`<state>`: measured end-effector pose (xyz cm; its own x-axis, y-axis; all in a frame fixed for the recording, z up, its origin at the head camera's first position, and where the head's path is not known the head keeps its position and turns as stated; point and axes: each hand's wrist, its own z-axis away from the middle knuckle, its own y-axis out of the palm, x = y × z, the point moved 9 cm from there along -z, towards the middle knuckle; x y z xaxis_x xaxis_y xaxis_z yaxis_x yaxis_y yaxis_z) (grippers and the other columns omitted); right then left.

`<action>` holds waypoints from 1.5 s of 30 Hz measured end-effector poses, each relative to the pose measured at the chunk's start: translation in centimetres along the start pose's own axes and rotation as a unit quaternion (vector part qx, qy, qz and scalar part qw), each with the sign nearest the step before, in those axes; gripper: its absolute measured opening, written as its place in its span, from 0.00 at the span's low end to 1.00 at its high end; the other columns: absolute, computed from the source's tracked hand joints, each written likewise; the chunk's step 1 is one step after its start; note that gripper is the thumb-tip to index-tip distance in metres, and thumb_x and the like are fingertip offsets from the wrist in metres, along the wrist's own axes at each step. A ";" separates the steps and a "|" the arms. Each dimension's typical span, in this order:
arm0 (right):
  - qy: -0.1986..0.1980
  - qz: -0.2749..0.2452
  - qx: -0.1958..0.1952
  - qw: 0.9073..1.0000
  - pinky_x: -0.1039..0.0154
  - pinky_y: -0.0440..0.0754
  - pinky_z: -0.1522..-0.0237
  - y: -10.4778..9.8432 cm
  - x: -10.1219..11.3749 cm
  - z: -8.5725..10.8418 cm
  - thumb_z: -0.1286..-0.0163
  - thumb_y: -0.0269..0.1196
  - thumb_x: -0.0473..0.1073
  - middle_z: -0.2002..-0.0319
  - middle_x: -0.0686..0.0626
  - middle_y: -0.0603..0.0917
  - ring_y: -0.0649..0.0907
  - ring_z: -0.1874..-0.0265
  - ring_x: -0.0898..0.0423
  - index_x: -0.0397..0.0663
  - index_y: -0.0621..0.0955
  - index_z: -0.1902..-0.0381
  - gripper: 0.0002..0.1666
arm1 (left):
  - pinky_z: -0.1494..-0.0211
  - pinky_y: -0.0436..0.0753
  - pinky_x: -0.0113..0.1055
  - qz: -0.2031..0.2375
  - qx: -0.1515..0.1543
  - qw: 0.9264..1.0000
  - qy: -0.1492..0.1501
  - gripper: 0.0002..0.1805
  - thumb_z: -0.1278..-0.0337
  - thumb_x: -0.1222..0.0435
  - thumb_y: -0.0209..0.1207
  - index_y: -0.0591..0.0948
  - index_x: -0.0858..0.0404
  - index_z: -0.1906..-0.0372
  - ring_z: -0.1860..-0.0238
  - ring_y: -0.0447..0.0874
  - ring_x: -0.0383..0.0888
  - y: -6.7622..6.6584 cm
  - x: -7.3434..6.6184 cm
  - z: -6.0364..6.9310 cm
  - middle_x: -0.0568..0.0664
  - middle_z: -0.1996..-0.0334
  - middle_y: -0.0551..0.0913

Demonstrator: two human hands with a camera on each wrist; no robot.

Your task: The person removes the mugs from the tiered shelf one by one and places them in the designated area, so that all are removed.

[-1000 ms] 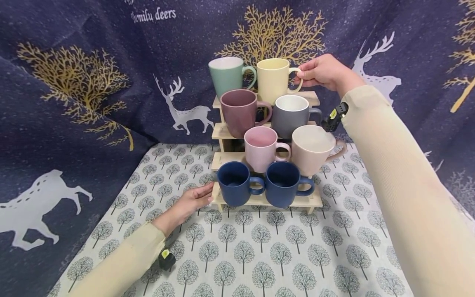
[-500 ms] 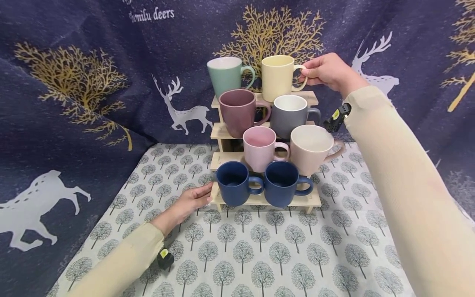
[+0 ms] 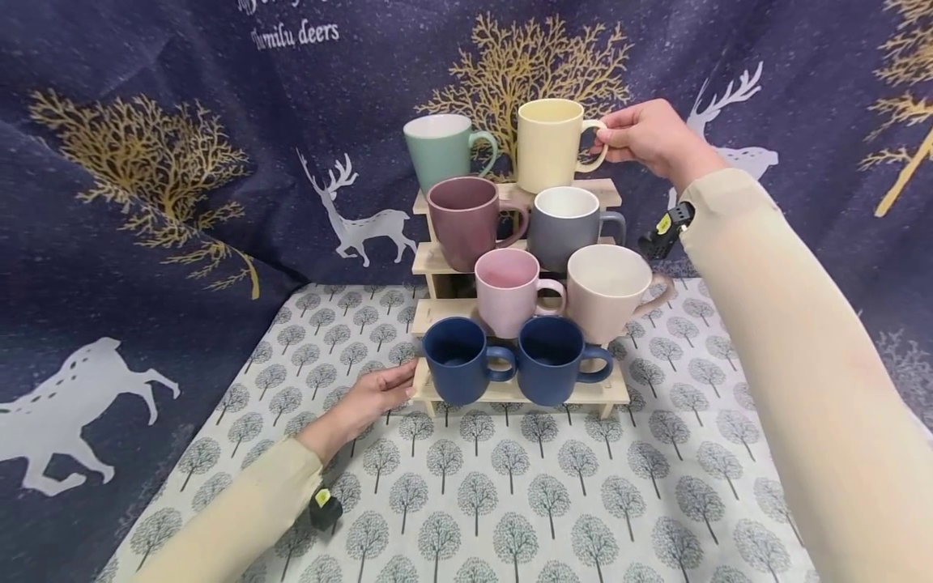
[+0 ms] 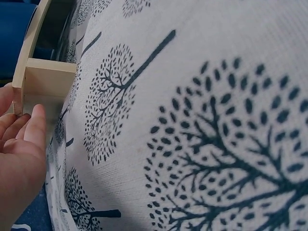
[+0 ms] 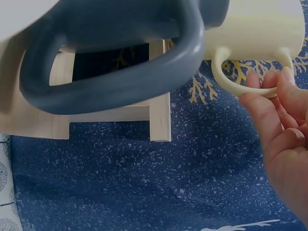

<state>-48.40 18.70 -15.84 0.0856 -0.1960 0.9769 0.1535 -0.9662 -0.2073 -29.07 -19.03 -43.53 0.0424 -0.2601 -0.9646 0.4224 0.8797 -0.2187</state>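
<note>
The plain pale-yellow mug [image 3: 550, 146], upper centre, is upright — your right hand [image 3: 649, 138] pinches its handle [image 5: 252, 91], fingertips nearly closed. Lower left, your left hand [image 3: 368, 401] pinches the rack [image 3: 445, 312].

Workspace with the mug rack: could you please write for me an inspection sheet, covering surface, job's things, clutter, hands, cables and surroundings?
Surface: tree-printed tablecloth under the wooden rack.
Job's things: four-tier rack; yellow mug held at the top tier, contact with it unclear; green mug on the top tier; maroon mug and gray mug below; then pink mug and beige mug; left navy mug and right navy mug lowest.
Clutter: nothing seen.
Hands: left hand holds the left end of the lowest tier; right hand pinches the yellow mug's handle.
Cables: nothing seen.
Surroundings: dark blue backdrop with pale deer and golden trees.
</note>
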 end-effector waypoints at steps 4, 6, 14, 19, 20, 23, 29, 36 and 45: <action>-0.005 0.002 -0.012 1.000 0.78 0.88 0.72 -0.4 0.2 0.3 0.26 0.59 0.34 0.78 0.57 0.88 0.87 0.75 0.66 0.52 0.85 0.73 0.16 | 0.19 0.63 0.46 0.002 0.004 1.000 0.002 0.37 0.31 0.70 0.55 0.54 0.72 0.22 0.20 0.56 0.64 0.2 -0.1 -0.1 0.67 0.21 0.55; -0.006 -0.005 -0.017 1.000 0.77 0.87 0.73 -0.6 0.3 0.3 0.27 0.60 0.34 0.78 0.57 0.88 0.87 0.75 0.66 0.53 0.85 0.73 0.15 | 0.19 0.64 0.46 -0.001 0.003 1.000 0.001 0.37 0.30 0.70 0.55 0.54 0.72 0.22 0.20 0.56 0.64 0.2 -0.1 -0.1 0.67 0.21 0.55; -0.024 -0.024 -0.032 0.999 0.78 0.86 0.73 -1.4 0.3 0.8 0.27 0.60 0.33 0.79 0.56 0.87 0.86 0.75 0.66 0.52 0.85 0.73 0.15 | 0.19 0.63 0.48 -0.001 0.000 1.000 -0.007 0.37 0.30 0.70 0.55 0.55 0.70 0.21 0.20 0.56 0.62 0.1 0.0 0.0 0.65 0.21 0.55; -0.023 -0.017 -0.044 0.999 0.79 0.86 0.73 -1.9 0.2 1.1 0.27 0.60 0.34 0.79 0.57 0.87 0.86 0.75 0.67 0.52 0.85 0.73 0.15 | 0.19 0.63 0.49 -0.003 -0.002 1.000 -0.009 0.37 0.30 0.70 0.55 0.55 0.70 0.21 0.20 0.58 0.64 0.0 0.0 0.2 0.65 0.21 0.55; -0.023 -0.014 -0.048 0.999 0.79 0.86 0.73 -2.0 0.2 1.2 0.26 0.60 0.35 0.79 0.58 0.87 0.85 0.75 0.67 0.53 0.85 0.73 0.15 | 0.19 0.63 0.49 -0.004 -0.001 1.000 -0.008 0.37 0.30 0.70 0.55 0.55 0.70 0.21 0.20 0.58 0.64 0.1 0.0 0.2 0.65 0.21 0.55; -0.024 -0.009 -0.055 0.998 0.80 0.85 0.73 -2.6 0.2 1.5 0.26 0.59 0.36 0.78 0.59 0.87 0.85 0.74 0.67 0.53 0.85 0.72 0.14 | 0.19 0.63 0.49 -0.005 0.001 1.000 -0.006 0.37 0.30 0.70 0.55 0.54 0.70 0.21 0.20 0.58 0.64 0.1 -0.1 0.2 0.66 0.21 0.55; -0.022 -0.039 -0.048 0.998 0.78 0.85 0.74 -3.3 -0.3 1.9 0.26 0.58 0.34 0.79 0.57 0.87 0.86 0.75 0.66 0.51 0.85 0.73 0.16 | 0.19 0.63 0.48 -0.001 -0.002 1.000 -0.008 0.37 0.30 0.70 0.55 0.55 0.70 0.21 0.21 0.58 0.64 0.1 -0.1 0.1 0.66 0.21 0.55; -0.017 -0.041 -0.047 0.998 0.79 0.86 0.73 -4.1 -0.7 2.2 0.25 0.58 0.34 0.79 0.57 0.87 0.86 0.75 0.67 0.52 0.86 0.74 0.17 | 0.19 0.63 0.49 -0.001 0.003 1.000 -0.005 0.37 0.30 0.70 0.54 0.54 0.70 0.21 0.21 0.57 0.64 0.2 -0.1 0.0 0.66 0.21 0.55; -0.029 -0.049 -0.045 0.997 0.79 0.86 0.73 -5.2 -0.7 2.8 0.26 0.58 0.33 0.78 0.56 0.88 0.86 0.75 0.66 0.52 0.87 0.74 0.17 | 0.19 0.64 0.46 0.006 0.003 1.000 -0.011 0.37 0.30 0.71 0.55 0.54 0.70 0.21 0.20 0.58 0.62 0.1 0.0 0.0 0.65 0.20 0.54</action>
<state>-46.49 24.34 -15.62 0.1319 -0.0923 0.9870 0.0759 -0.9918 -0.1029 -29.00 -18.96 -43.56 0.0681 -0.2583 -0.9637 0.4265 0.8807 -0.2059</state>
